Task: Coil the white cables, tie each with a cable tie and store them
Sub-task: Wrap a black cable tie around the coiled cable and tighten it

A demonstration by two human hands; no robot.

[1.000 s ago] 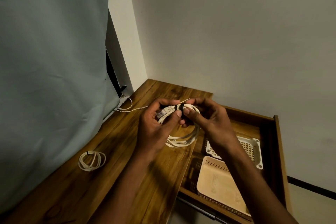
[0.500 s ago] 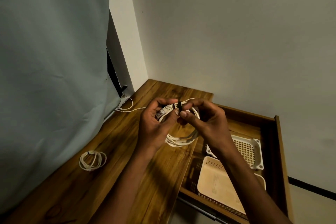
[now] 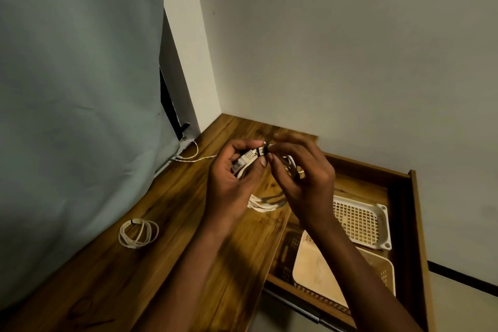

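Head view: tie half-cinched on a coil held over the desk edge.

If the black cable tie [image 3: 265, 149] is drawn crooked or let go, the loops could spring apart, I judge. The white cable [image 3: 265, 203] is a flat coil of several turns with a clear plug at the top, held above the desk [image 3: 188, 224]. The left hand [image 3: 231, 183] is closed on the plug end; the right hand [image 3: 301, 183] pinches the tie. A tied coil [image 3: 138, 233] lies well apart to the left, and baskets [image 3: 382, 226] sit in the open drawer [image 3: 416, 224].
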